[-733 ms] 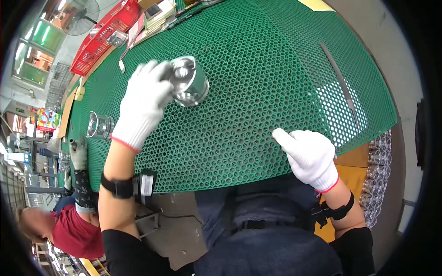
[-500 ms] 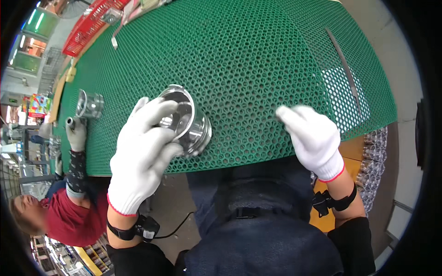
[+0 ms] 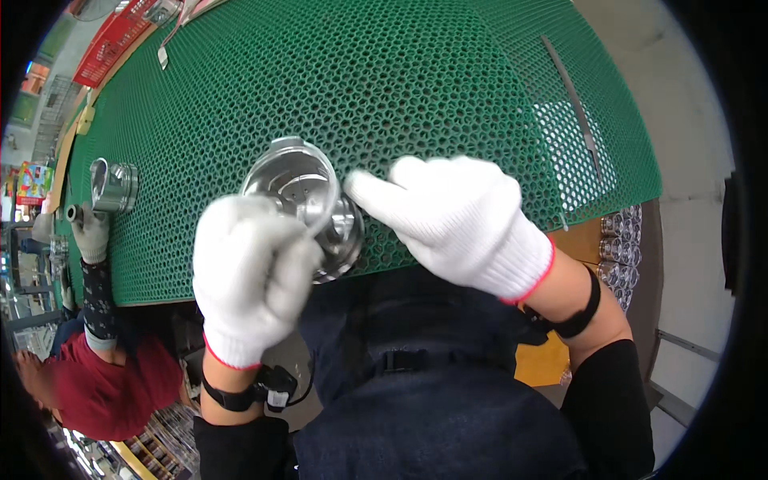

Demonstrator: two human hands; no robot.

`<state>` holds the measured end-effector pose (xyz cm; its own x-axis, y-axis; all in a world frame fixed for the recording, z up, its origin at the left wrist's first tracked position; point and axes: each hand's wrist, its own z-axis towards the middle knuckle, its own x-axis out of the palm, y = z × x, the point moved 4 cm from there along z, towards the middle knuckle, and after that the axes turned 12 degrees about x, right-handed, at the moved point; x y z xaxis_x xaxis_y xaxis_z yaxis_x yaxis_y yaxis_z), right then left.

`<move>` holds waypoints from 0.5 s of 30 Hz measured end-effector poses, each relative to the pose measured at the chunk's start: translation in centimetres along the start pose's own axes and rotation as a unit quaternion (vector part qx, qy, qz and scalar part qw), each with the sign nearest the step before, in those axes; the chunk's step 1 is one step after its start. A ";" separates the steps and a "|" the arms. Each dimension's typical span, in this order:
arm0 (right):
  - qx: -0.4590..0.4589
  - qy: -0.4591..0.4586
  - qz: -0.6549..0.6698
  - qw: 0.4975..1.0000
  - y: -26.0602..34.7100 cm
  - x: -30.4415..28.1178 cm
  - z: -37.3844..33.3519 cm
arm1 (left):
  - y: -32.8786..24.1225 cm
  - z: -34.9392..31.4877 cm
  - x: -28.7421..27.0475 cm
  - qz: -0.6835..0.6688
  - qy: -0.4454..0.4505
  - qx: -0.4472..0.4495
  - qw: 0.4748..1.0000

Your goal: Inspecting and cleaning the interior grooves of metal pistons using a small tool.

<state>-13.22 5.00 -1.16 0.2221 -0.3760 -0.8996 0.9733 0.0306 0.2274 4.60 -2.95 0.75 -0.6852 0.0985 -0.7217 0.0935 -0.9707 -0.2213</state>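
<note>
Here, lower left: we see a co-worker in a dark red top (image 3: 120, 388).
Left side: a second silver metal cylinder (image 3: 116, 186) lies on its side on the green honeycomb mat (image 3: 416, 80).
White-gloved left hand (image 3: 252, 276): our fingers curl, gripping a shiny silver cup-shaped cylinder (image 3: 316, 192).
Gripped cylinder: left of centre, tilted, open end facing us.
White-gloved right hand (image 3: 456, 218): our fingers curl inward, one tip beside the rim; contact, we cannot tell.
Upper right: long grey strip (image 3: 572, 100).
</note>
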 end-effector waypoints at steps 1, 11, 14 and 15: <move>0.018 0.038 0.008 0.999 0.5 -0.3 -0.4 | -1.1 -0.6 -0.2 0.016 0.027 0.011 0.999; 0.365 0.326 0.550 0.676 -3.9 1.4 -3.5 | -0.1 -2.9 -1.7 0.075 0.041 -0.010 0.996; 0.356 0.321 0.543 0.690 -4.5 1.6 -3.9 | -3.3 -0.8 0.3 0.012 0.078 0.071 0.994; 0.349 0.306 0.575 0.674 -4.7 1.7 -4.0 | -3.2 -0.3 -0.1 -0.015 0.102 0.041 0.994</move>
<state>-17.16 7.94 -5.27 0.9964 -0.0166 0.0832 -0.0787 -0.5470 0.8334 4.60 0.16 1.38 -0.5245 0.1629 -0.8356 0.0092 -0.9804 -0.1970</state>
